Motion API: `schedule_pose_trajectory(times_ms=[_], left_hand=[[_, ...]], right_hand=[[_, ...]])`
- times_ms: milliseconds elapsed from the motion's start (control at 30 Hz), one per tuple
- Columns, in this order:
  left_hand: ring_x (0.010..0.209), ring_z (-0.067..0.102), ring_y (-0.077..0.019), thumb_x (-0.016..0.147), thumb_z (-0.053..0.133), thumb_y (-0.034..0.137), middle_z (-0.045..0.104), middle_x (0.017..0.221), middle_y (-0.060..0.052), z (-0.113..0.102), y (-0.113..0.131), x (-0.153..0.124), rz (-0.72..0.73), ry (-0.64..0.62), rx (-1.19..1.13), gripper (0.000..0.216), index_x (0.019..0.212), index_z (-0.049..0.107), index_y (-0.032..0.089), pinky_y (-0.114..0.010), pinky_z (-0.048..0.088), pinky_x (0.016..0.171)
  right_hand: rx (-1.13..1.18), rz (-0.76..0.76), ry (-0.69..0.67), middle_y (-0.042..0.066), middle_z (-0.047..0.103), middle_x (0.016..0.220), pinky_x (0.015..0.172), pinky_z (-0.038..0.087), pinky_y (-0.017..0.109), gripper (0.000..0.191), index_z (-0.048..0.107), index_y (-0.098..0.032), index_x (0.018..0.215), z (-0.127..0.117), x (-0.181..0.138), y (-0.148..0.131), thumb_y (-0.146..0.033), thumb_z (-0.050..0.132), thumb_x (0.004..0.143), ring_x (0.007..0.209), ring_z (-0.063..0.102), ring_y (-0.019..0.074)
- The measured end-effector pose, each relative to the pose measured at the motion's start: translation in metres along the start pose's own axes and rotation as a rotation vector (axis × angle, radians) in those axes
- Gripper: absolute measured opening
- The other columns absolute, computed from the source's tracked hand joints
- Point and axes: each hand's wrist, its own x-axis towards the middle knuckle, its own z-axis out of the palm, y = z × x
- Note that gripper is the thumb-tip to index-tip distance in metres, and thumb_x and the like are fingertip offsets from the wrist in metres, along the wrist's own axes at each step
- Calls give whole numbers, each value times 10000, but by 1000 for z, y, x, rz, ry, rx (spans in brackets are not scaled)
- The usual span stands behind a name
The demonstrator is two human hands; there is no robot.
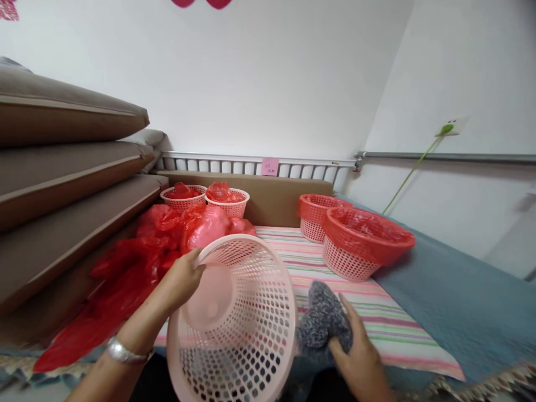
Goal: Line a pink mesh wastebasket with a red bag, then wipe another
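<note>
A pale pink plastic basket (288, 279) with a perforated wall is tilted toward me, its inside showing. My left hand (186, 279) grips its rim at the upper left, with a silver bangle on the wrist. Right of the basket, my right hand (355, 352) is closed on a dark grey speckled cloth (322, 315), bunched up close to the basket's right rim. Part of the cloth hangs blurred below the fingers. Behind the left hand lie crumpled red plastic bags (154, 234), some wrapped around pink bundles.
Two pink baskets lined with red bags (364, 234) stand on the striped cloth (397, 318) at right. Two smaller baskets (228, 206) holding red bags stand at the back. Stacked brown cushions (71, 162) rise at left. A radiator (234, 166) and a pipe (460, 158) line the walls.
</note>
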Motion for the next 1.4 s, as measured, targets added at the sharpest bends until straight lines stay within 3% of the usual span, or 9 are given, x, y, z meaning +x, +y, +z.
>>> schedule_pose_trajectory(times_ms=[100,267,500,633,900,1033,1133,1267,1400], left_hand=[[819,635,-224,741,445,180,689,895,-85,1,-1,0,8,-7,6,280,961,614,142,-292,450,719],[788,634,-226,748,452,220,686,872,-76,0,-5,6,-8,-2,40,311,1007,602,136,-291,453,699],[750,630,-219,732,464,263,684,834,-38,-1,-1,10,-45,25,53,291,960,616,164,-281,452,700],[748,632,-218,722,454,276,682,814,-42,1,5,12,-72,32,61,290,934,616,161,-282,457,699],[707,629,-210,683,458,288,669,746,-40,6,6,23,-110,75,112,252,852,607,175,-267,443,651],[698,624,-216,676,461,279,653,713,-37,2,0,30,-147,93,140,228,820,603,175,-272,434,628],[655,613,-212,661,474,288,630,653,-20,-2,-3,35,-171,100,148,204,777,601,177,-267,425,589],[615,608,-203,661,486,293,608,611,-8,-5,-6,38,-190,97,141,165,734,582,181,-255,415,539],[642,628,-211,674,493,316,648,664,-28,-7,-13,37,-193,96,125,198,768,596,176,-260,435,559]], right_hand=[[-209,-293,60,68,564,1204,911,441,388,638,379,-220,1337,-14,33,-4,-169,465,707,1079,542,246],[-164,-625,-107,41,591,1113,918,430,405,571,546,-237,1161,8,55,-12,-35,396,649,1041,518,215],[49,-426,-225,63,367,1364,1042,312,444,550,516,-246,1212,26,49,-14,-60,372,715,1259,358,218],[77,-326,-358,85,356,1379,1050,301,440,489,445,-254,1281,22,47,-24,-248,500,796,1296,319,245],[125,-138,-152,87,574,1150,941,420,401,482,503,-214,1182,54,51,-20,-331,606,726,1080,539,239],[200,-64,-114,94,617,1098,891,462,388,434,540,-187,1128,58,20,-21,-338,597,726,1011,583,245],[205,-97,-88,87,634,1059,883,472,360,399,552,-189,1117,52,-24,-31,-298,575,734,982,599,231],[143,-262,-258,72,622,1087,886,477,327,497,562,-226,1133,43,-72,-51,-203,612,639,1019,590,234],[121,-266,-264,76,617,1087,907,463,359,490,566,-235,1135,40,-54,-51,-193,590,648,1037,573,242]])
